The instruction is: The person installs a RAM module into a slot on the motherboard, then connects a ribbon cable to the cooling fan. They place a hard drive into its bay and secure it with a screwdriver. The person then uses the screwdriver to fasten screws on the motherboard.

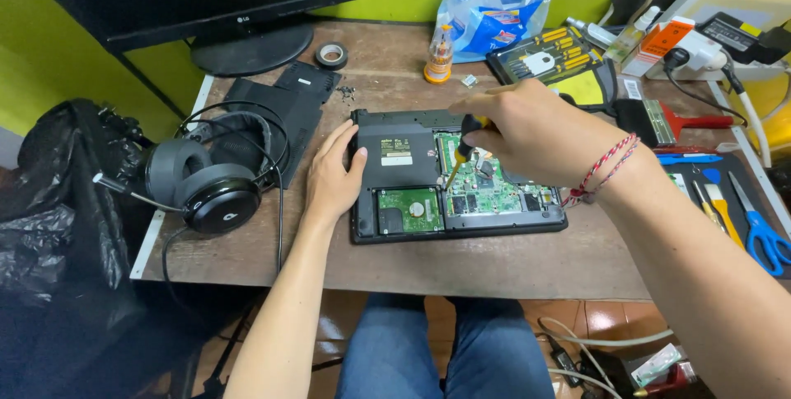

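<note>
Upturned laptop [412, 170] mid-desk [494, 263], cover off. Left hand [332, 178] flat, fingers spread, bracing its left edge against sliding. Right hand [527, 131] closed on screwdriver [463, 152], tip angled onto green board [486, 185].

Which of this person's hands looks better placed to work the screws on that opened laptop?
The right hand, probably: it grips the black-and-yellow screwdriver, whose tip points down at the green circuit board. The left hand lies flat against the laptop at its left edge, seemingly bracing it.
</note>
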